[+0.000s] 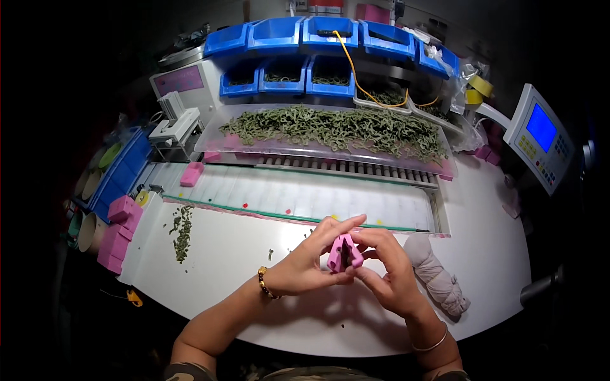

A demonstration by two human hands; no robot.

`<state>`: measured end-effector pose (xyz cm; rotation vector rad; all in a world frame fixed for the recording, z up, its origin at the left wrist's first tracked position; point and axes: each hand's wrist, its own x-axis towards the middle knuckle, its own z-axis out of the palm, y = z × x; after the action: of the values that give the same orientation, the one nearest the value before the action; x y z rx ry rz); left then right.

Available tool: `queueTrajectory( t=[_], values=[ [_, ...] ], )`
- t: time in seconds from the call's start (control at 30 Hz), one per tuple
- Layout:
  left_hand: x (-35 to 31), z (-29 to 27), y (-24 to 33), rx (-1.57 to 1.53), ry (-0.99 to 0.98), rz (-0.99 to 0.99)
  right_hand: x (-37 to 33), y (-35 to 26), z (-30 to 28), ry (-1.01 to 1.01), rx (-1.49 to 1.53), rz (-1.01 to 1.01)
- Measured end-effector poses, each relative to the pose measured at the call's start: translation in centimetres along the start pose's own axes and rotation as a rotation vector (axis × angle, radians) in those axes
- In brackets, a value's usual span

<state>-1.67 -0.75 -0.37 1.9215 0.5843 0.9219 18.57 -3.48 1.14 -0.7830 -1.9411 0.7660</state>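
1. Low in the frame, two bare forearms come up from the bottom edge; the left wrist wears a beaded bracelet [265,284], the right a thin bangle [431,347].
2. Just below the middle of the frame, the left hand [310,260] and right hand [389,270] meet over the white tabletop [241,267]. Both are closed around a small pink foam piece [344,252], held upright between the fingertips of the two hands, a dark slot showing down its centre. The left forefinger stretches out above it.
3. Right of the hands, a bundled grey cloth [436,274] lies on the tabletop.
4. Left of centre, a loose scatter of green bits [182,232] sits on the tabletop; further left, a stack of pink foam blocks [118,233] lies at the edge.
5. Beyond the hands, a white ribbed conveyor strip [298,200] runs across the frame.
6. Above it, a clear tray [216,145] carries a long heap of green pieces [337,129].
7. At the top, blue bins [286,51] stand in rows; a control panel with a blue screen [541,136] sits upper right.
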Motion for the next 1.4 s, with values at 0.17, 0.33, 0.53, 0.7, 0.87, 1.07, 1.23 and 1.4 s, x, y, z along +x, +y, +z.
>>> queueTrajectory(
  t=[0.17, 0.33, 0.53, 0.7, 0.87, 1.07, 1.23, 1.4],
  values=[
    [-0.5, 1.3, -0.3, -0.402, 0.263, -0.173, -0.5, 1.3, -0.5, 0.067, 0.248, 0.288],
    [-0.3, 1.9, 0.2, -0.759, 0.503, -0.258, 0.1, 0.4, 0.5, 0.267, 0.589, 0.386],
    [-1.0, 4.0, -0.7, -0.4, 0.379, -0.013, 0.0, 0.6, 1.2, 0.24, 0.491, 0.329],
    [-1.1, 3.9, -0.4, -0.956, 0.33, -0.147, -0.7, 0.9, 1.0, 0.105, 0.221, 0.187],
    [-1.0, 3.2, -0.6, -0.954, 0.403, -0.453, 0.0, -0.4, 2.1, 0.045, -0.191, -0.03],
    [-1.0, 3.2, 0.5, -0.959, 0.624, -0.538, -0.4, -1.1, 2.9, 0.067, -0.465, -0.139],
    [-1.6, 3.5, -0.9, -0.918, 0.603, -0.413, -0.9, -1.1, 3.3, 0.16, -0.586, -0.252],
    [-1.2, 3.5, -0.1, -0.764, 0.669, -0.375, -0.9, -1.1, 3.3, 0.173, -0.626, -0.252]
  ],
)
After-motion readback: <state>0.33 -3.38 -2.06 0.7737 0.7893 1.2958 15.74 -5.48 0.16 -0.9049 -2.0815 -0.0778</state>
